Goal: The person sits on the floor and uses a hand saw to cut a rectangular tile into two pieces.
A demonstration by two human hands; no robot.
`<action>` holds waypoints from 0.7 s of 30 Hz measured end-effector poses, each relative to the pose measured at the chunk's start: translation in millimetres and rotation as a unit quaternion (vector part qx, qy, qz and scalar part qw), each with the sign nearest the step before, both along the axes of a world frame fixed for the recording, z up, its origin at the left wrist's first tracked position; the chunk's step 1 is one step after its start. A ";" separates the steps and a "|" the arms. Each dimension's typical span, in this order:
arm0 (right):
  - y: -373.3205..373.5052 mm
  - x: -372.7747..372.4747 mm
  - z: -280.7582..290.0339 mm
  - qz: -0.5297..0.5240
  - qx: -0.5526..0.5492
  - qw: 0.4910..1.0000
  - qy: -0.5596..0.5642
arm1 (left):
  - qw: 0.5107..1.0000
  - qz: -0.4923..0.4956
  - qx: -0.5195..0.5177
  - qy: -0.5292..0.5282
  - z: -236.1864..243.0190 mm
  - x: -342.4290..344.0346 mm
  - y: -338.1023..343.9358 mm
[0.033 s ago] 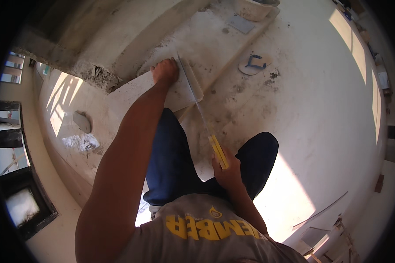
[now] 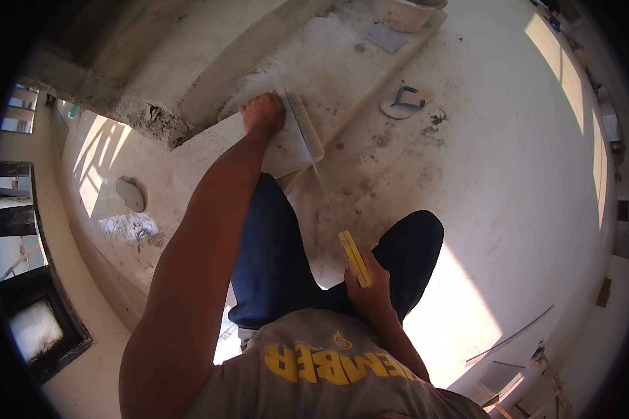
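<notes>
My left hand point(image 2: 262, 112) has its fingers curled on a pale white board point(image 2: 203, 146), which lies on a low plastered step. A thin saw blade point(image 2: 300, 126) crosses the board just right of those fingers, with its lower part blurred. My right hand point(image 2: 367, 286) is closed round the saw's yellow handle point(image 2: 353, 255), held low between my bent knees, with my forearm along my shirt.
Beyond the step's edge lies a round plate with a blue handle point(image 2: 405, 101). A grey plate point(image 2: 383, 38) and a pale bucket point(image 2: 405, 14) sit farther back. A grey object point(image 2: 131, 192) lies at left. Black window frames point(image 2: 45, 318) line the left wall.
My right hand and the yellow handle have moved down and slightly right, toward my body, drawing the saw back along the board. My left hand stays in place.
</notes>
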State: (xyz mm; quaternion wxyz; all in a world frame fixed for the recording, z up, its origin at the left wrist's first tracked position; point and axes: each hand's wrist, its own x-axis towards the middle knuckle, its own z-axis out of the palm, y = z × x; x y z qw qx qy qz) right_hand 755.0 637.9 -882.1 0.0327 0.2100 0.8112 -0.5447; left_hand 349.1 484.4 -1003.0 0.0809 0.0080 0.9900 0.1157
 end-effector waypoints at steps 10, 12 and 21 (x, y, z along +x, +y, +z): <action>-6.1 -118.2 -63.9 0.032 0.078 0.992 0.094 | 0.999 -0.028 -0.007 -0.030 -4.5 2.1 10.7; -10.0 -65.0 -41.0 0.021 0.023 0.995 0.096 | 1.000 -0.008 -0.002 -0.009 -9.6 -6.5 -4.4; -3.0 -123.9 -48.1 0.034 0.032 0.996 0.076 | 1.000 -0.012 0.006 0.014 -11.3 -5.5 3.9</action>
